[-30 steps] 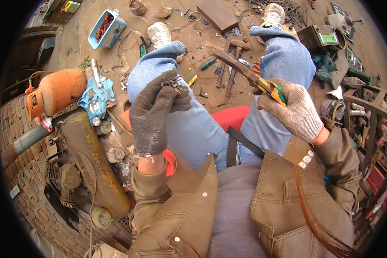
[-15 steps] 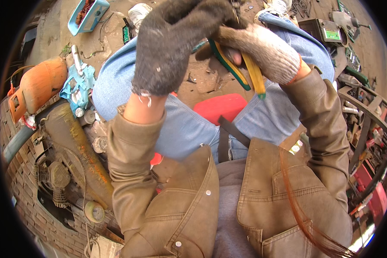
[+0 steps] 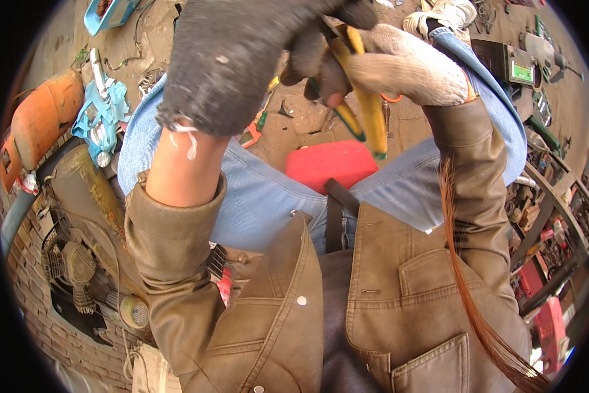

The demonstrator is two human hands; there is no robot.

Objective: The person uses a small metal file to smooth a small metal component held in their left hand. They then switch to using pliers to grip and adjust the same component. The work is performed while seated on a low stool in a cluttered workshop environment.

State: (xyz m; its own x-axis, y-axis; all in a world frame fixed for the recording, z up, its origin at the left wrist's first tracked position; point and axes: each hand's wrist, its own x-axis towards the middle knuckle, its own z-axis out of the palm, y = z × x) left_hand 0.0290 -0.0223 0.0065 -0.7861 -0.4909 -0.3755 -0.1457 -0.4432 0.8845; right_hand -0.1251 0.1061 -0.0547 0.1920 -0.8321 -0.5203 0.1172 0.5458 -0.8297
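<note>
My right hand (image 3: pixel 409 69), in a pale knitted glove with dark fingers, is closed round a pair of pliers (image 3: pixel 374 121). The yellow-and-green handles point down toward my lap, and one bare fingertip shows beside them. Close by on the left, my left hand (image 3: pixel 232 62) wears a dark grey, worn glove with a frayed cuff. Its fingers are bent at the head of the pliers, near the top edge. The jaws, and whatever those fingers grip, are hidden behind the gloves.
Between my knees is a red padded object (image 3: pixel 330 164). An orange tank-like object (image 3: pixel 49 121) and a blue crumpled wrapper (image 3: pixel 101 118) lie left, below a blue basket (image 3: pixel 108 16). A black battery-like box (image 3: pixel 504 62) and a metal frame (image 3: pixel 556 190) stand right.
My left hand has shifted left and looks larger, nearer the camera. The pliers remain in my right hand, with their head more exposed. The whole view has shifted slightly.
</note>
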